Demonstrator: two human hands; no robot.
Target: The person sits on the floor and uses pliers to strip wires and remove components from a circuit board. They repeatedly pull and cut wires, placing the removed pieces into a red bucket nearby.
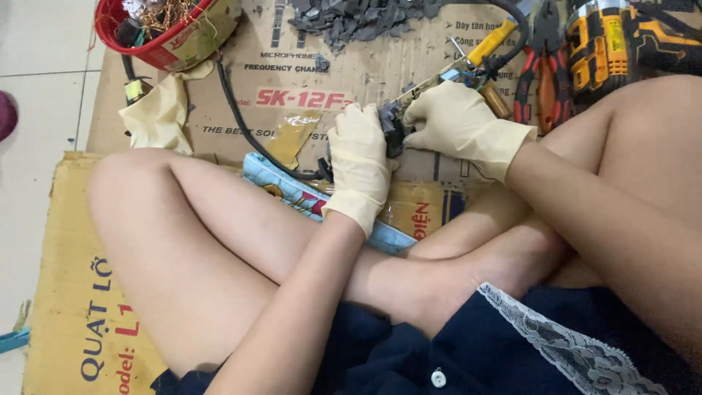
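Note:
Both my hands wear pale latex gloves. My left hand [358, 164] grips the near end of a small dark electronic part [393, 128] that has a black cable [238, 121] running off to the left. My right hand [457, 124] holds the same part from the far side, where a narrow circuit strip [431, 82] sticks out toward a yellow-handled tool [491, 42]. I sit cross-legged on flattened cardboard, and the hands work just above my knees.
A red basket [150, 33] with tangled copper wire stands at the back left. A heap of grey plastic fragments [358, 18] lies at the back. Red-handled pliers [542, 69] and a yellow-black cordless drill [621, 40] lie at the right. A spare glove [157, 113] lies left.

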